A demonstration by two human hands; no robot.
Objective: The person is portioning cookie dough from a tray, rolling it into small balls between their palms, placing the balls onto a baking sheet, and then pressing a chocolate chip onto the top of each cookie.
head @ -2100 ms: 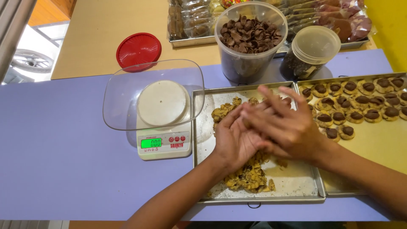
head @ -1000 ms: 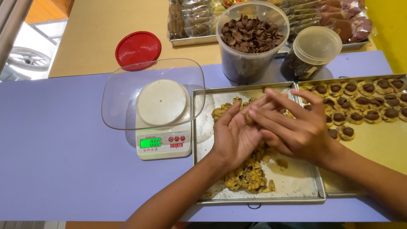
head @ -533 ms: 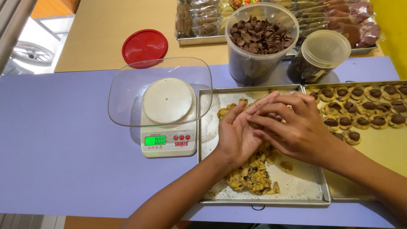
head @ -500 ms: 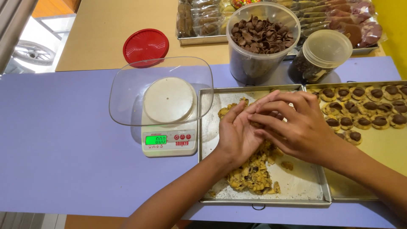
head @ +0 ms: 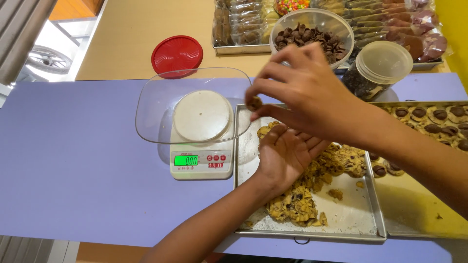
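Over scale bowl rim (head: 146, 104) — dough ball (head: 254, 103) pinched in rt hand (head: 297, 90) grip, fingertips.

The right hand (head: 304, 92) covers part of the chocolate tub (head: 312, 29); the cookie tray (head: 429, 214) is cut off at the right edge.

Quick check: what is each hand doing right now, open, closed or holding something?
Left hand: open, palm up, resting over the cookie dough in the tray.
Right hand: fingertips pinched on a small dough ball, beside the scale bowl.
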